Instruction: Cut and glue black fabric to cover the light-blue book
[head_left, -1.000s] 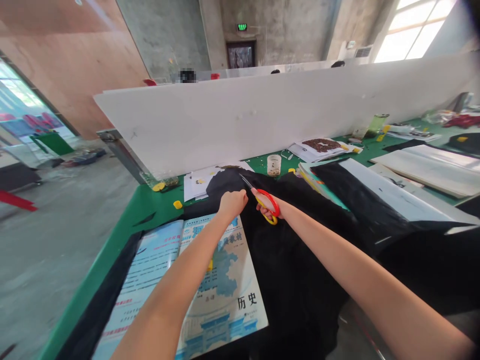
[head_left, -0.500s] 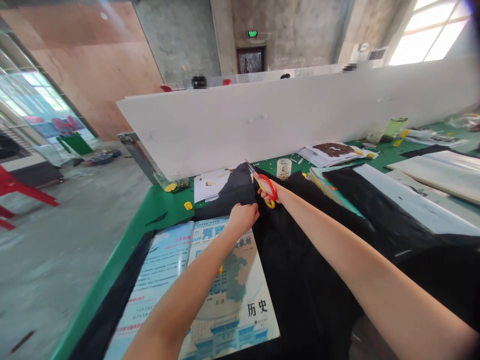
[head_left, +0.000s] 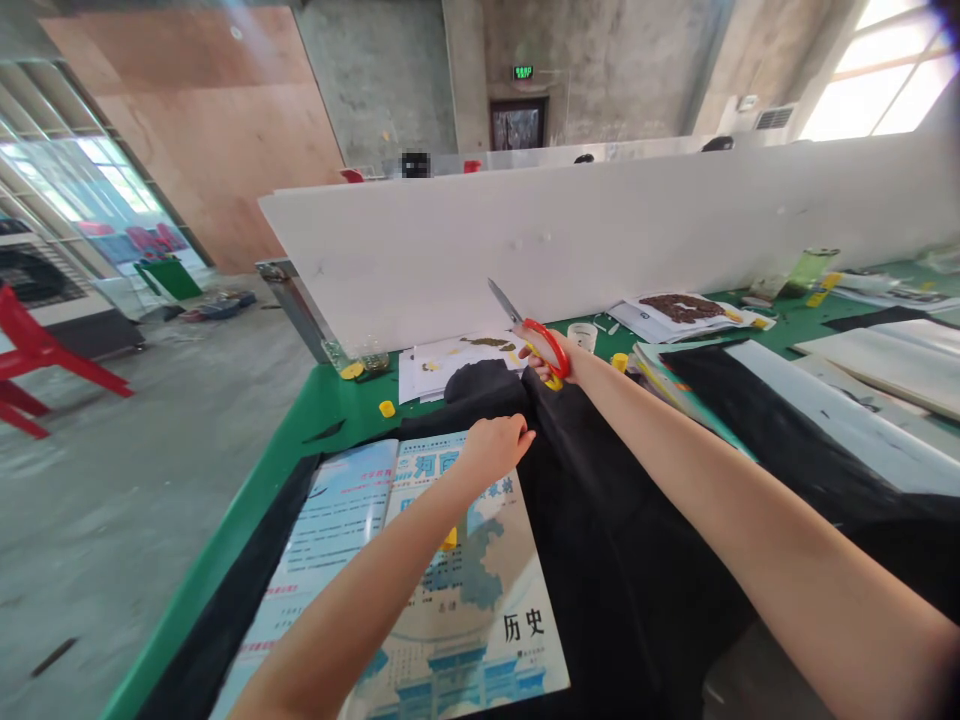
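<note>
My right hand (head_left: 551, 362) grips red-and-yellow scissors (head_left: 531, 335), their blades lifted off the cloth and pointing up and left toward the white partition. A large black cloth (head_left: 622, 560) covers the middle of the green table. My left hand (head_left: 495, 447) is closed, pinching the cloth's edge where it meets an open blue-and-white book (head_left: 442, 590). The book lies flat in front of me, partly on the cloth.
A long white partition (head_left: 600, 235) runs along the table's far side. White sheets (head_left: 435, 365), a small glass jar (head_left: 581, 335), yellow bits (head_left: 386, 408), a paper with brown crumbs (head_left: 679, 308) and stacked white boards (head_left: 862, 400) lie beyond. The table's left edge (head_left: 225, 540) drops to concrete floor; red chair (head_left: 34, 360) at far left.
The right hand has moved the scissors farther away and lifted them off the cloth, blades now in the air. The left hand has drawn back toward me along the cloth's edge.
</note>
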